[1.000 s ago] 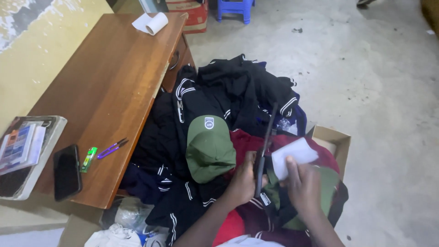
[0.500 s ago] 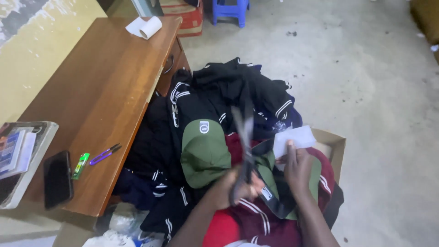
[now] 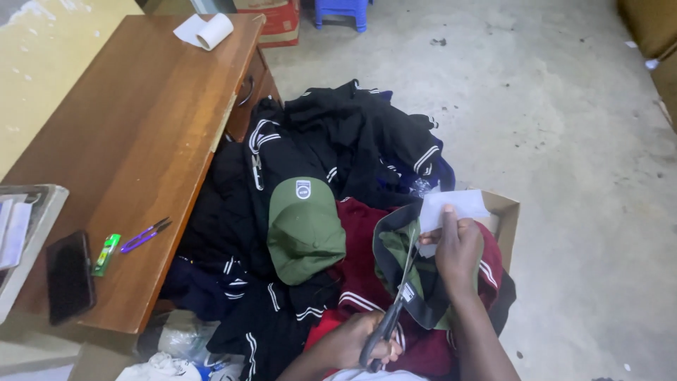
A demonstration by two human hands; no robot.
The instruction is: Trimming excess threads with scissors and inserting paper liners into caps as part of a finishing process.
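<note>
Over heaped garments, scissors (image 3: 395,310), flat white paper (image 3: 451,208)

The heap of dark clothes (image 3: 338,162) fills the ground between the wooden desk (image 3: 134,141) and the cardboard box (image 3: 504,215), so nothing passes low there. A green cap (image 3: 305,229) lies on top of the heap, just left of the scissors (image 3: 395,303). On the desk, bare wood lies open between the paper roll (image 3: 211,32) and the phone (image 3: 69,276), lighter (image 3: 107,254) and purple clippers (image 3: 144,235) near its front edge. The concrete floor (image 3: 564,106) to the right is open.
</note>
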